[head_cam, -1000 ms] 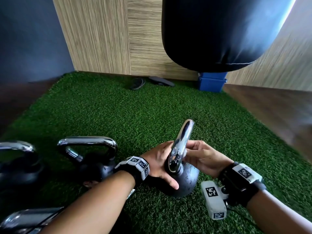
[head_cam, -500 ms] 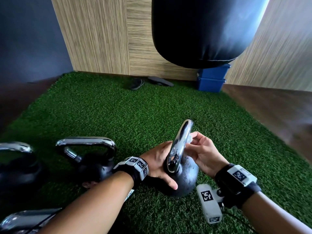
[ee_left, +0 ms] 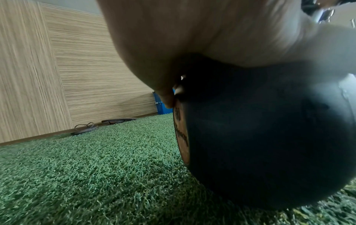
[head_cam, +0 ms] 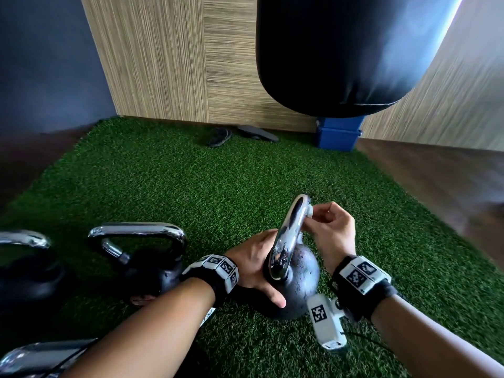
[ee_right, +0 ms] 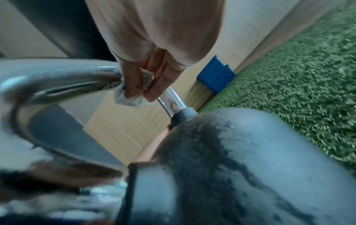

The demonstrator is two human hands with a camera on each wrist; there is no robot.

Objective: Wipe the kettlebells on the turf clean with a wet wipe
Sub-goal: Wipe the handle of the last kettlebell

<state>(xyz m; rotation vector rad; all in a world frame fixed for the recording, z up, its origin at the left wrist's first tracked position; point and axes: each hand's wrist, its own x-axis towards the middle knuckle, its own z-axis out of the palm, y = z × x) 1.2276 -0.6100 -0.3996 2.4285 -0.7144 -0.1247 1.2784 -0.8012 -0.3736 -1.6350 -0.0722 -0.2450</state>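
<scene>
A black kettlebell with a chrome handle stands on the green turf, its body showing wet streaks. My left hand wraps around the ball's left side, thumb across the front; in the left wrist view the palm lies over the dark ball. My right hand pinches a crumpled white wet wipe against the top of the handle. Only a white scrap of the wipe shows in the head view.
Two more chrome-handled kettlebells stand to the left, and another handle shows at the bottom left. A black punching bag hangs ahead. A blue box and sandals lie by the wooden wall.
My right hand has slid the wipe up the handle from near the ball to the top of the loop. The left hand has kept its hold on the ball.
</scene>
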